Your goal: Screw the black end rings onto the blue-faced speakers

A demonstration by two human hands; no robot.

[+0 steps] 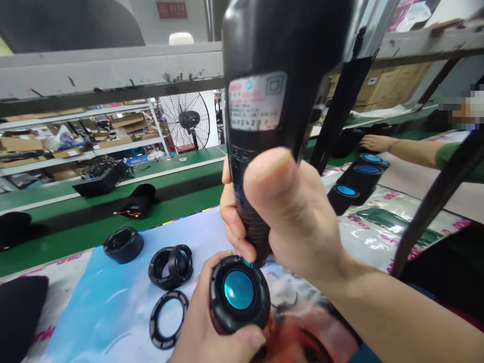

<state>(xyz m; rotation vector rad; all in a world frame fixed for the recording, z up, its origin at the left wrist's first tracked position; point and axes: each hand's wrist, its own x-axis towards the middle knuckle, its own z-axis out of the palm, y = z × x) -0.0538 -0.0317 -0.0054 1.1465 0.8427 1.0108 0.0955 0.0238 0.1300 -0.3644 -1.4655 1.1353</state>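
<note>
My left hand is closed around a round black speaker part with a shiny blue disc in its centre. My right hand grips a black power screwdriver upright, a printed label on its body. The driver's lower end, with a teal collar, meets the top rim of the speaker part; its bit is hidden. Left of my left hand lies a flat black ring. Beyond it are two black rings leaning together and a thicker black ring.
A green conveyor belt runs across behind the printed sheet, carrying a black cylinder with red wires. At right, a co-worker's arm reaches near a black speaker box with blue discs. A dark post rises at right.
</note>
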